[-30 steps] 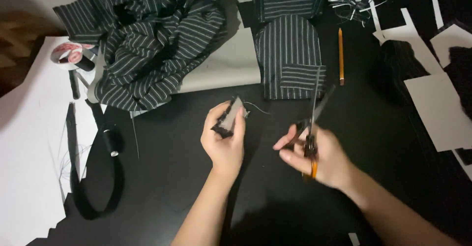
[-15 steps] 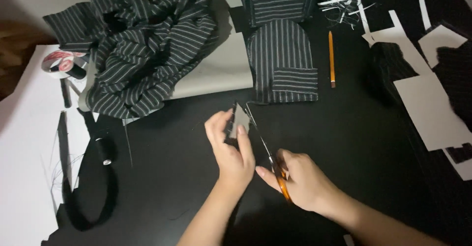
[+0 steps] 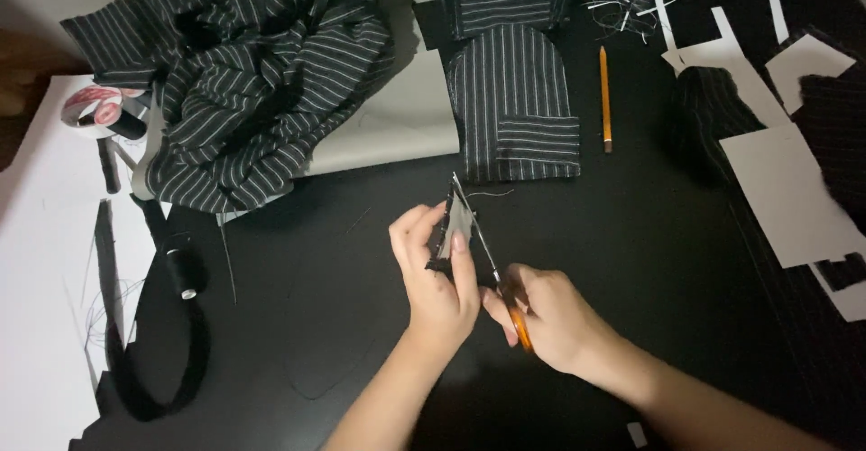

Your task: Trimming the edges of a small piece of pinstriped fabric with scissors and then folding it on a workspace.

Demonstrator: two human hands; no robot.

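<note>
My left hand (image 3: 435, 275) pinches a small piece of dark striped fabric with a pale backing (image 3: 453, 225), held upright above the black table (image 3: 631, 262). In my right hand (image 3: 546, 316) are orange-handled scissors (image 3: 505, 293). Their blades run up along the right edge of the piece, touching it. Both hands are close together near the middle of the table.
A heap of black pinstriped cloth (image 3: 244, 81) lies at the back left over a white sheet. A sewn striped panel (image 3: 514, 90) lies at the back centre, an orange pencil (image 3: 605, 99) beside it. White paper pieces (image 3: 785, 189) are right; a black thread spool (image 3: 183, 275) and tape roll (image 3: 90, 108) left.
My right hand has brought the scissors from the right across to the fabric piece, and the blades now sit against its edge. My left hand raised the piece slightly.
</note>
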